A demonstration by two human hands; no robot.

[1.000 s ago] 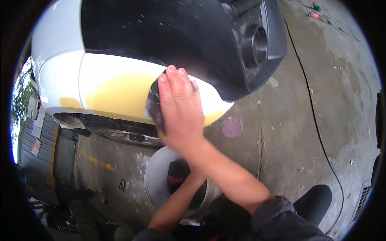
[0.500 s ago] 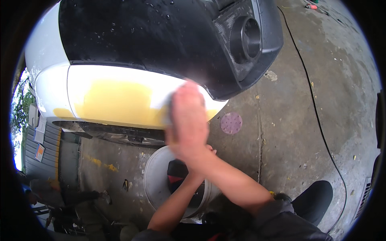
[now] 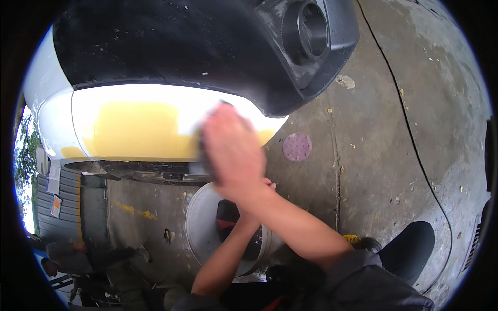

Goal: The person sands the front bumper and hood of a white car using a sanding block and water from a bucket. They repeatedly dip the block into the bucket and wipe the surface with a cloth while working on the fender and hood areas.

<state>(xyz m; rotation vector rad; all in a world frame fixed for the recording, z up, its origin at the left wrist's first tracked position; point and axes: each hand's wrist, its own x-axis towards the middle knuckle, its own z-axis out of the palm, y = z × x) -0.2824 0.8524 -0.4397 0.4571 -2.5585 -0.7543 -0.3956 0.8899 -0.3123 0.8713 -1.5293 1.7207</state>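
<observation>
My right hand [image 3: 233, 145], blurred, presses a dark pad [image 3: 206, 155] on a white car panel [image 3: 202, 103] that has broad yellowish patches [image 3: 135, 129], just below black trim [image 3: 166, 46]. Its fingers are wrapped over the pad. My left hand [image 3: 267, 184] is mostly hidden behind my right wrist, with a few fingertips showing; what it holds, if anything, is hidden. Below both hands stands a pale bucket [image 3: 192, 230] with a black-and-red object [image 3: 226, 222] inside.
A purple perforated disc [image 3: 296, 146] lies on the concrete floor [image 3: 373, 155], and a black cable [image 3: 415, 145] runs along the right. My knee [image 3: 410, 249] shows at lower right. Another person [image 3: 78, 259] is at lower left. A round exhaust opening [image 3: 306, 31] sits in the trim.
My right hand and pad have moved back and forth over the panel, lately leftward in view. The whole view has shifted, so the car sits farther left.
</observation>
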